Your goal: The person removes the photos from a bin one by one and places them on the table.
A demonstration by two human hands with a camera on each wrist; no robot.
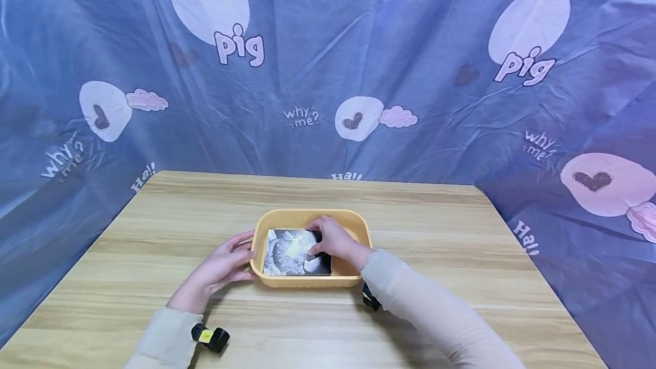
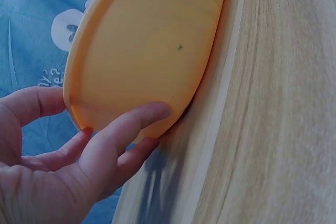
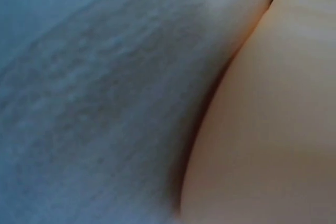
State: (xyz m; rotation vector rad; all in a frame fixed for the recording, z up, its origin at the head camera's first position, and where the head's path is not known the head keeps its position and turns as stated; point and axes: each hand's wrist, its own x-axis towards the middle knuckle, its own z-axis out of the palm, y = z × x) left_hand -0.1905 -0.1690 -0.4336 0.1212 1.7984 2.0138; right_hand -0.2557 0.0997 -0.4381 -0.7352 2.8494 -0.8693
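A yellow-orange plastic tub with rounded corners stands on the wooden table. Inside it lies a flat rectangular picture printed in black, white and grey. My left hand holds the tub's left end. In the left wrist view, its fingers curve about the end while the thumb lies along the tub's wall. My right hand reaches into the tub over the picture's right part. Its thumb touches the printed face, and the fingers bend over the far edge, partly hidden from view.
The table has a light wood grain. A blue printed cloth hangs behind and at both sides. Black wrist devices show by the left sleeve and the right sleeve. Pale sleeve and tub surfaces fill the blurred right wrist view.
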